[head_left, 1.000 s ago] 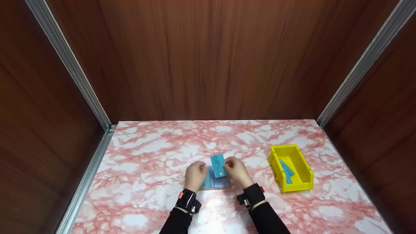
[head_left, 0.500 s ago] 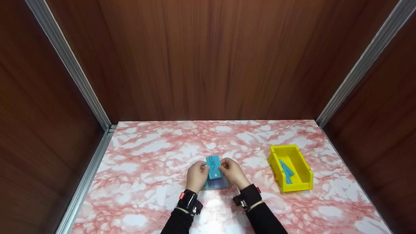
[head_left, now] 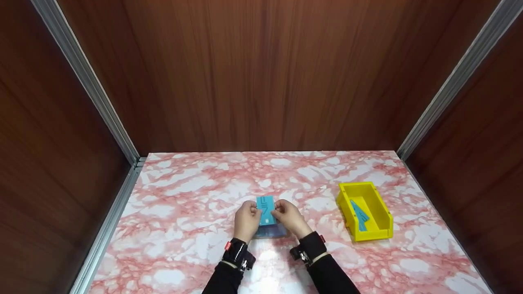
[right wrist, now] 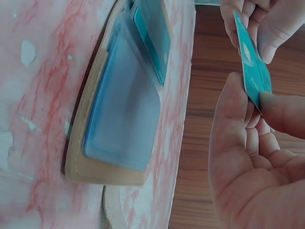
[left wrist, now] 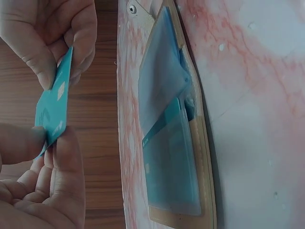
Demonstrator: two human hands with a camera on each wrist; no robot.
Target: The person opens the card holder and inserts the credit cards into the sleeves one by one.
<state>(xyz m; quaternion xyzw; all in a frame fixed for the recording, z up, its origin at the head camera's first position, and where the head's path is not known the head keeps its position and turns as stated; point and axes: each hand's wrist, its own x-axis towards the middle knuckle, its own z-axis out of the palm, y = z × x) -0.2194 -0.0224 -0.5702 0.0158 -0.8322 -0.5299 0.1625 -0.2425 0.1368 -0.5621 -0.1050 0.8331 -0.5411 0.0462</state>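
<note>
Both hands hold one teal card (head_left: 266, 210) above an open card wallet. My left hand (head_left: 246, 222) pinches the card's left edge between thumb and fingers, and my right hand (head_left: 291, 216) pinches its right edge. Dark lettering and a chip show on its face. Below, the tan card wallet (left wrist: 204, 157) lies spread on the table with clear bluish plastic sleeves (right wrist: 124, 105). Another teal card (left wrist: 169, 169) sits inside a sleeve on the wallet's left side. The sleeve on the right side looks see-through, with no card visible in it.
A yellow bin (head_left: 374, 235) stands at the right of the table, with a few teal cards (head_left: 360, 214) lying in it. The tabletop (head_left: 184, 228) has a pink and white marbled pattern. Brown wood-grain panels (head_left: 261, 81) rise at the back and both sides.
The card has moved left and straightened over the wallet. The right hand came left with it, and the left hand now grips its other edge.
</note>
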